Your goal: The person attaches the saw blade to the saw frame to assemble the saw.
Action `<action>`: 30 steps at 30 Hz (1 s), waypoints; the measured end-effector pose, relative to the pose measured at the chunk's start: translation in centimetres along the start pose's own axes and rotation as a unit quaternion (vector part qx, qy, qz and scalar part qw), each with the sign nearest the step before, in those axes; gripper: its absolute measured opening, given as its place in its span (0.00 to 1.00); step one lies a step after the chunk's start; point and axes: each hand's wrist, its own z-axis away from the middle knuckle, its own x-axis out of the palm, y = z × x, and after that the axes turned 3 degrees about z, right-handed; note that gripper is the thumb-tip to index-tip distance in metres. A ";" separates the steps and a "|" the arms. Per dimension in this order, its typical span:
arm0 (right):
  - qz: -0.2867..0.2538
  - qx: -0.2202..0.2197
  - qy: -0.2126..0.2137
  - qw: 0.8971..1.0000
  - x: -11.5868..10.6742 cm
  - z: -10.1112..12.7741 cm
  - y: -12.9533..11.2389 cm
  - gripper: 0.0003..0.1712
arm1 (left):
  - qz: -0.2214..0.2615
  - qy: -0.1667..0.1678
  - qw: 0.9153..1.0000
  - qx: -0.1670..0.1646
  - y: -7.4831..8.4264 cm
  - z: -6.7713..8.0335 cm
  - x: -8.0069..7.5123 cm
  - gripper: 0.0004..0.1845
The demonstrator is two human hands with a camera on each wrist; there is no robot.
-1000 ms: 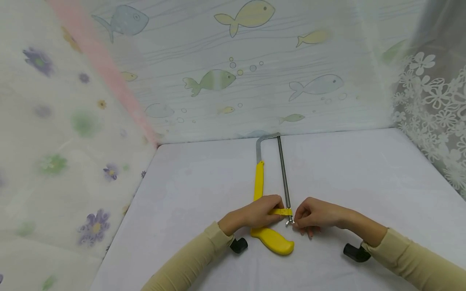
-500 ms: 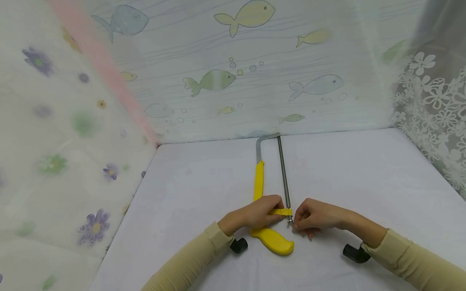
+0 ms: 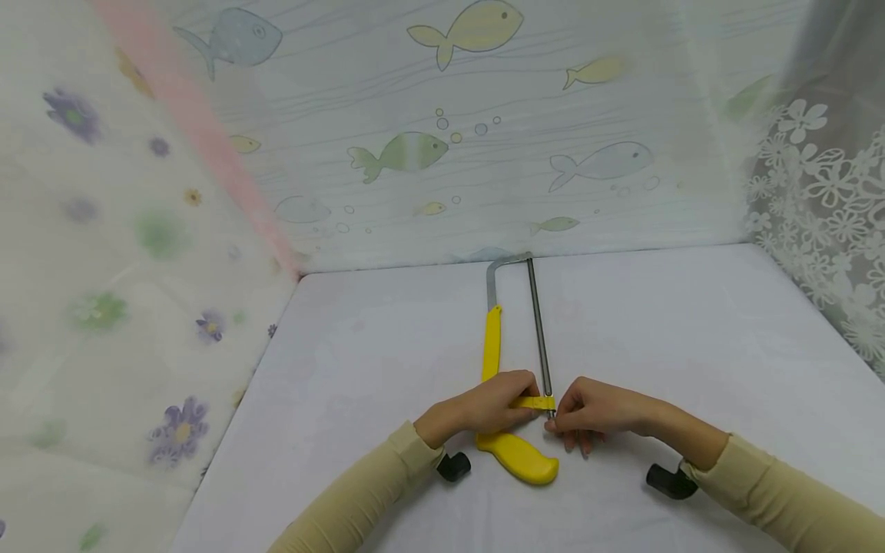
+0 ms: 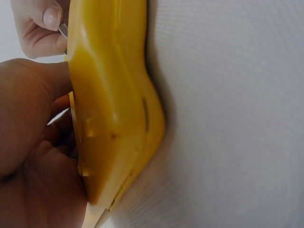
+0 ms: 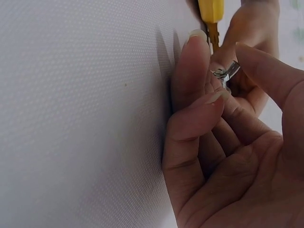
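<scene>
A hacksaw with a yellow handle (image 3: 522, 458) and grey metal frame (image 3: 492, 284) lies flat on the white table. Its blade side (image 3: 539, 326) runs along the right. My left hand (image 3: 494, 403) grips the yellow lower part of the frame, fingers curled around it; the left wrist view shows the yellow handle (image 4: 111, 104) close beside the palm. At the blade's near end, my right hand (image 3: 598, 407) holds the metal wing nut (image 5: 227, 73) between thumb and fingers. In the head view those fingertips mostly hide the nut.
The white tabletop (image 3: 373, 330) extends around the saw. A fish-printed curtain (image 3: 429, 92) hangs along the back edge, close to the saw's far end. Flowered cloth (image 3: 138, 307) hangs on the left, lace (image 3: 843, 207) on the right. Black wrist cameras (image 3: 454, 466) sit under both forearms.
My right hand has shifted slightly left, its fingertips now over the wing nut, which stood more exposed before. The wing nut has turned a little. The left hand and hacksaw frame stay still.
</scene>
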 end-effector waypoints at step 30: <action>-0.009 -0.017 -0.002 1.000 -0.6 0.7 0.6 0.11 | -0.007 0.002 1.000 0.007 0.0 0.0 0.1 0.06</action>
